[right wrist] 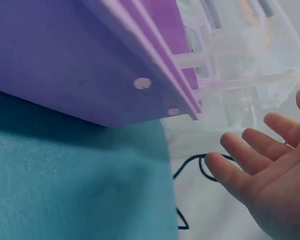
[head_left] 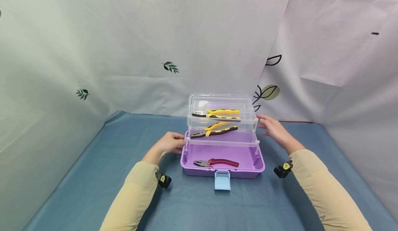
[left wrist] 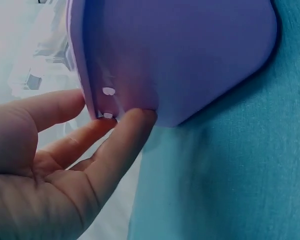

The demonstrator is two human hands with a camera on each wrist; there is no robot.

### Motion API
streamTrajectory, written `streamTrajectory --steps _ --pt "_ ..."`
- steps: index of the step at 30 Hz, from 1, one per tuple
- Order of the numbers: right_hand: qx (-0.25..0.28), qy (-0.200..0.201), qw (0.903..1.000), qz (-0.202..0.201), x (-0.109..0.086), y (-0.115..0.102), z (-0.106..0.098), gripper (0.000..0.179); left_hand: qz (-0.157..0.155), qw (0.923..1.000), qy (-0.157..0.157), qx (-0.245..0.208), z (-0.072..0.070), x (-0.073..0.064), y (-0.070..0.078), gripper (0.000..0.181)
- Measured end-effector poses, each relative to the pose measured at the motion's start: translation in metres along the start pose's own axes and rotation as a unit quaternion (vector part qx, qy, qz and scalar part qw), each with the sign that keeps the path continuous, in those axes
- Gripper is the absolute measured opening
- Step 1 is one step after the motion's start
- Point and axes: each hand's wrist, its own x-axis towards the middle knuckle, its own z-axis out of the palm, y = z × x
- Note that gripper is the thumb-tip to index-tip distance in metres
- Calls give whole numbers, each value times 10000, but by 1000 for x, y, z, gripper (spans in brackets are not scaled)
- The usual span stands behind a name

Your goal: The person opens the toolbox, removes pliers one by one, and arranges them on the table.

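Observation:
A purple toolbox (head_left: 222, 174) stands unfolded, its clear lid (head_left: 221, 96) and clear trays raised. Yellow-and-black pliers (head_left: 223, 112) lie in the upper tray, and another pair of yellow-and-black pliers (head_left: 214, 131) in the lower one. Red-and-black pliers (head_left: 222, 162) rest in the purple base. My left hand (head_left: 171, 142) grips the base's rear left edge, thumb at the rim and fingertips on the outer wall. My right hand (head_left: 273, 129) is beside the trays on the right. In the right wrist view, its spread fingers (right wrist: 240, 152) hold nothing and stand apart from the box.
A light blue latch (head_left: 222, 181) hangs down at the box's front. Blue cloth (head_left: 140, 196) covers the table. A white patterned curtain (head_left: 140, 96) rises behind and at both sides. Each wrist carries a small black camera (head_left: 164, 180).

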Motion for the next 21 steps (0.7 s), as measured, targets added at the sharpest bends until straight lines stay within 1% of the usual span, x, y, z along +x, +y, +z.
streamTrajectory --steps 2,6,9,12,14,17,19,21 --pt "-142 122 9998 -74 -1 -3 -2 60 -9 9999 52 -151 0 -1 -1 41" --pt "-730 487 9956 -335 -2 -12 -4 59 -99 9990 243 -371 1 -5 -2 40" --pt "-1192 799 9870 -727 -4 -21 -6 54 -121 9983 383 -423 4 -5 -3 40" --pt "-1618 953 9767 -1039 -4 -33 -4 51 -54 9973 555 -485 6 -4 -5 39" --pt "-1998 949 9674 -1238 -5 -42 -2 49 8 9963 643 -566 8 -4 -6 38" --pt "-2539 794 9532 -1439 -5 -55 4 48 36 9957 677 -634 9 -4 -6 39" --pt "-2836 607 9438 -1586 -4 -62 9 47 -3 9959 624 -661 8 -4 -6 40" --pt "-3016 344 9390 -1618 -1 -67 15 49 -79 9959 599 -675 5 -5 -7 41"
